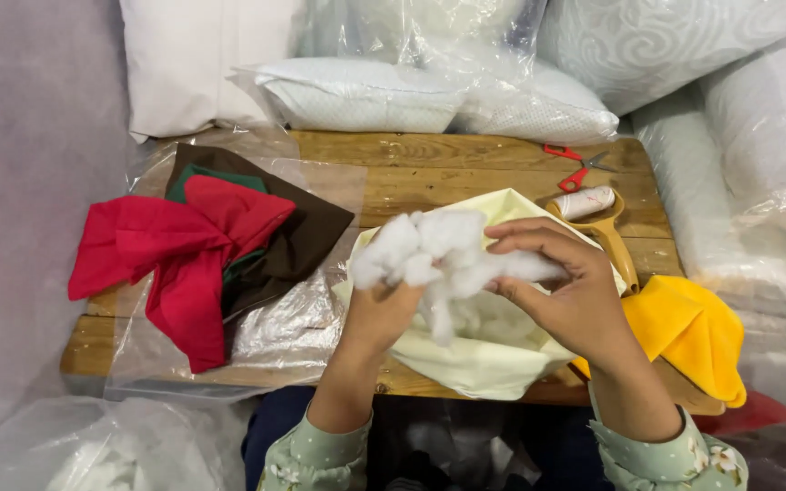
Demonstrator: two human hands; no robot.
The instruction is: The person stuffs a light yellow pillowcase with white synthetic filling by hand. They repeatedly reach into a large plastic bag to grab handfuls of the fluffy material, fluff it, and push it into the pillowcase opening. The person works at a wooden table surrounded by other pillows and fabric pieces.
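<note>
Both hands hold one clump of white stuffing fibre [438,250] above a pale yellow fabric piece [479,359] lying on the wooden table [429,168]. My left hand [379,314] grips the clump's lower left part from beneath. My right hand [561,286] pinches its right side, fingers curled around the fluff. The fibre is pulled out between the two hands.
Red, green and brown felt pieces [202,241] lie on clear plastic at the left. Red-handled scissors [579,165], a white thread spool [584,202] and large yellow-handled shears [613,238] sit at the right, beside orange-yellow fabric [689,332]. Bagged white pillows [366,91] surround the table.
</note>
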